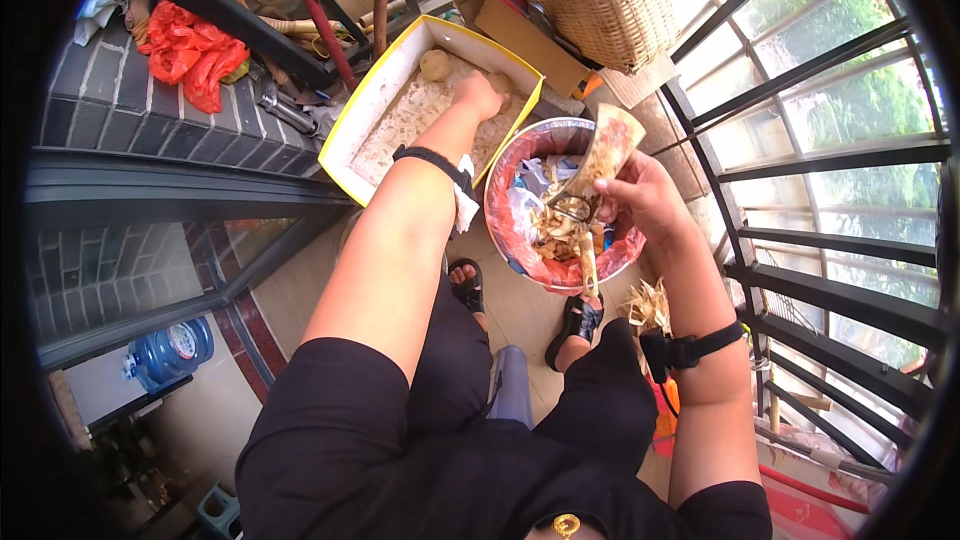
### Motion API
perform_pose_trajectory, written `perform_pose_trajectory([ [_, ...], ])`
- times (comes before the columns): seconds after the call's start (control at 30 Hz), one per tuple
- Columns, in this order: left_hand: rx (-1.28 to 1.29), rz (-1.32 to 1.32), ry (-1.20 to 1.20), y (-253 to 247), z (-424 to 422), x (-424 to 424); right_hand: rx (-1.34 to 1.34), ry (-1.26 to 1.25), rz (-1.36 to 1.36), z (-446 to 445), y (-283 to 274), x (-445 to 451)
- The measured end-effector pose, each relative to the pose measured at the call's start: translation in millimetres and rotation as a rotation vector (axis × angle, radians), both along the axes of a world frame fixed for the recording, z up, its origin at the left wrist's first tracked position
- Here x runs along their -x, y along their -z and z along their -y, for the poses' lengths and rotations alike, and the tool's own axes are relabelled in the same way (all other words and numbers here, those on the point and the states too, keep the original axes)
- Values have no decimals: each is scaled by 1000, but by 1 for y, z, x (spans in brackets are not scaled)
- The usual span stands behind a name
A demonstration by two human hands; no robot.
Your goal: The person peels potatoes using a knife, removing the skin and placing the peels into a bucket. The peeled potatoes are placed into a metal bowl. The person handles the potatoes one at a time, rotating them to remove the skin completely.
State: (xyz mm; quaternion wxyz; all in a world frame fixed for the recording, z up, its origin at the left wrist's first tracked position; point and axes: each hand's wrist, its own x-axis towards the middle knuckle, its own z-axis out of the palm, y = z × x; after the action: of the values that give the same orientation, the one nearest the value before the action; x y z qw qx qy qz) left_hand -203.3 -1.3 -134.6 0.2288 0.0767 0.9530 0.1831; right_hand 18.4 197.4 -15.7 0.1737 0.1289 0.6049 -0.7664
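My left hand [480, 96] reaches down into a yellow-rimmed white box [341, 142] on the floor. It touches a round, potato-like tuber [498, 81] near the box's right side; whether the fingers close around it is hard to see. A second round tuber [435, 65] sits by the far wall of the box. Over a bin [504, 229] lined with a red plastic bag, my right hand [637, 191] grips a peeler-like tool with a worn handle [589, 262]. A fan-shaped, stained flat piece [611, 139] rises from the same grip. Peelings [551, 236] lie inside the bin.
Behind the bin stand a woven basket [592, 0] and cardboard [517, 37]. A dark metal-framed window [825, 157] runs along the right. Red plastic bags [191, 45] lie on a brick ledge [172, 139] at left. Dry husks [646, 305] are beside my foot.
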Motion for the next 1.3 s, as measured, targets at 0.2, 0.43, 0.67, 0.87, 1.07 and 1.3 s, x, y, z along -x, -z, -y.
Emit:
perform_pose_trajectory([
  [0.2,-622,300,-415,-4,18,-22,246,170,6,14,-32,-1],
  [0.43,-1488,967,-503,-131,49,-78,83,359,-218,38,-68,-22],
  [0.67,-1690,1028,-548,-225,43,-189,252,554,-353,68,-121,-57],
  [0.87,-1722,821,-576,-223,21,-253,302,675,-449,92,-142,-103],
  [1.07,-1609,713,-667,-200,6,-270,132,621,-375,101,-115,-112],
  [1.3,-1552,663,-636,-170,14,-255,284,710,-260,103,-86,-84],
])
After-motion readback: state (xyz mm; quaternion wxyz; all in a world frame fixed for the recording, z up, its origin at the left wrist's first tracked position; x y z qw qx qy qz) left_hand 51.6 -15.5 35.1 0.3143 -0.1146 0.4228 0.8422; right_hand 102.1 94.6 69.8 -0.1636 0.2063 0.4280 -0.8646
